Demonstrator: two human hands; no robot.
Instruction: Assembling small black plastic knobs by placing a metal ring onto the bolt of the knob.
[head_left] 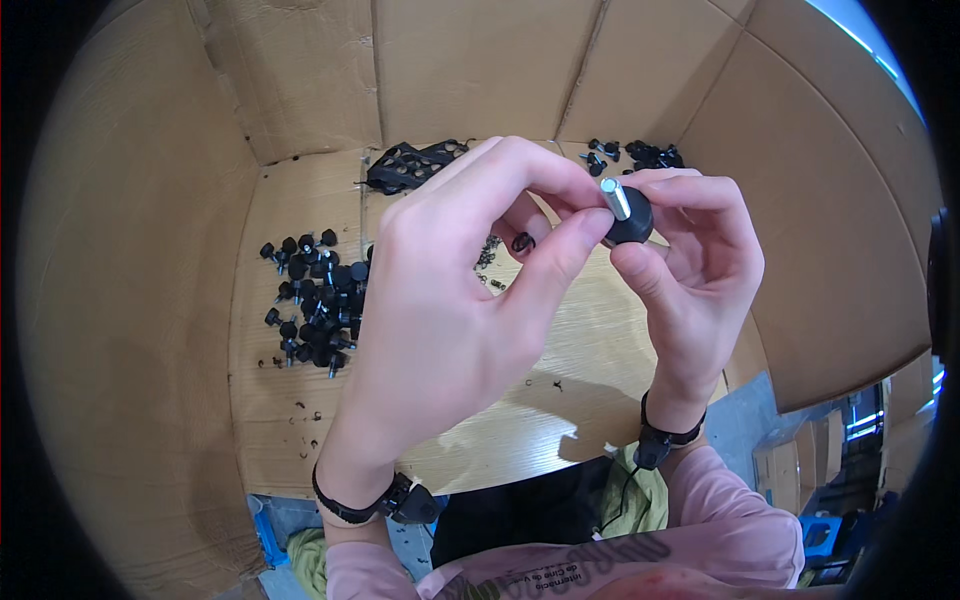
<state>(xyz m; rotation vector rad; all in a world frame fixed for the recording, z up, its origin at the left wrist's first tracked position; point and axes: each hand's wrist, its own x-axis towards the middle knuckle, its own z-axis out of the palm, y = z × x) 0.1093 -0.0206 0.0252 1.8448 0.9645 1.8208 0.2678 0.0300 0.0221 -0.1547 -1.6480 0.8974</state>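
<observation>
Up in front of me, a black round-headed knob bolt (634, 222) points its bare metal shank upward. My right hand (702, 255) is closed on the knob's head from the right, with thumb and fingers around its edge. From the left, my left hand (455, 285) pinches at the head's rim with thumb and index finger; whatever lies between those fingertips is hidden. A small curled black scrap (523, 242) sits against the left hand's bent fingers.
On the wooden table (480, 425), a pile of black knob bolts (318, 300) lies left. A black perforated sheet (415, 165) and more knob bolts (655, 157) lie at the back. Small black scraps (488, 252) are scattered about. Cardboard walls (480, 70) enclose the back and sides.
</observation>
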